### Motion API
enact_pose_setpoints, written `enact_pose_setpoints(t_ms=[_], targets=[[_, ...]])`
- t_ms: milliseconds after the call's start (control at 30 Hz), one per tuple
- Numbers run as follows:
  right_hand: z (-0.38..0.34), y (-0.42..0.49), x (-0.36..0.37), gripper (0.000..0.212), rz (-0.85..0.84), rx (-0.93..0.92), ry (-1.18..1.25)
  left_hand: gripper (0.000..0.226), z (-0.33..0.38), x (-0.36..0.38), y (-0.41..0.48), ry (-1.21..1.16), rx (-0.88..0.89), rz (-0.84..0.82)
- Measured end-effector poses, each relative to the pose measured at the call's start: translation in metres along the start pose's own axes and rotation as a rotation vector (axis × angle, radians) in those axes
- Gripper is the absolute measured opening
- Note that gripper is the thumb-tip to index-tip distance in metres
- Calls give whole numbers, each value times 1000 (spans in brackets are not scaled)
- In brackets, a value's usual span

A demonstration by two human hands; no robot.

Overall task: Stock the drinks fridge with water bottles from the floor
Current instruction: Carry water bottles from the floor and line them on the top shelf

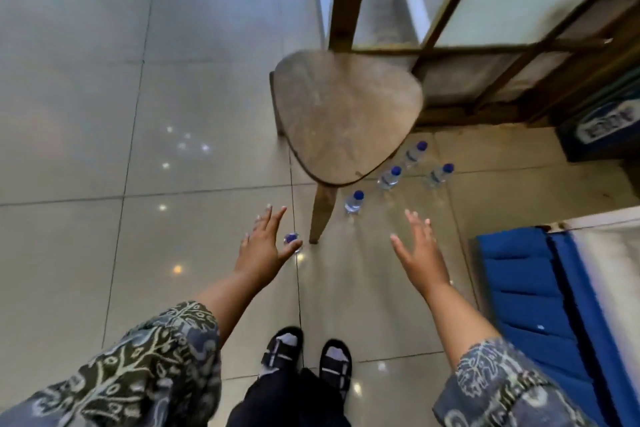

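Several small clear water bottles with blue caps stand upright on the tiled floor. One bottle [292,240] is partly hidden by my left hand [265,244], which hovers over it with fingers spread. Another bottle [354,201] stands by the stool leg, ahead of my right hand [420,250], which is open and empty. Three more bottles [390,177], [415,153], [439,175] stand further back at the stool's right edge. The blue fridge [540,298] shows at the right edge.
A wooden three-cornered stool [346,118] stands over the bottles, one leg [322,215] between my hands. A wood-framed cabinet [519,45] rises behind it. A blue-labelled carton [602,128] sits at far right. My feet [308,360] are on glossy tiles.
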State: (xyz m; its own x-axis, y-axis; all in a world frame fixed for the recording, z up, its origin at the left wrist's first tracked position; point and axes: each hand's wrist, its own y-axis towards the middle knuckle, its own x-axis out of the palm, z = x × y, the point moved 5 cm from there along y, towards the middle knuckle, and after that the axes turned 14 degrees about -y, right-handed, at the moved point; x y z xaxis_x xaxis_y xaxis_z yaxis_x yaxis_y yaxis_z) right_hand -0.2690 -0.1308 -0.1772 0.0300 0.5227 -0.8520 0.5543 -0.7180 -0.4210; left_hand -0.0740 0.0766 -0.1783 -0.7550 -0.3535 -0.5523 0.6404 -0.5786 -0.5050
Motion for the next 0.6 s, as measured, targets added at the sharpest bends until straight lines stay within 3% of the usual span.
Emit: enact_pose_setpoints(t_ms=[167,267,400,433,500,600], targets=[[23,115,106,70,38,103,181,92,-100,86,85,-288,-165,10],[37,178,176,81,31,175,229,104,-173,134,130,-319,-206,30],[43,265,247,96,35,175,355,93,-235,168,196,-374,-133,72],[43,278,255,92,49,183,440,86,-242,174,204,-396,-97,56],[39,291,268,63,77,232,556,73,-251,185,215,-409,-41,-12],[44,290,277,38,138,248,550,58,-254,192,217,-423,-31,-57]])
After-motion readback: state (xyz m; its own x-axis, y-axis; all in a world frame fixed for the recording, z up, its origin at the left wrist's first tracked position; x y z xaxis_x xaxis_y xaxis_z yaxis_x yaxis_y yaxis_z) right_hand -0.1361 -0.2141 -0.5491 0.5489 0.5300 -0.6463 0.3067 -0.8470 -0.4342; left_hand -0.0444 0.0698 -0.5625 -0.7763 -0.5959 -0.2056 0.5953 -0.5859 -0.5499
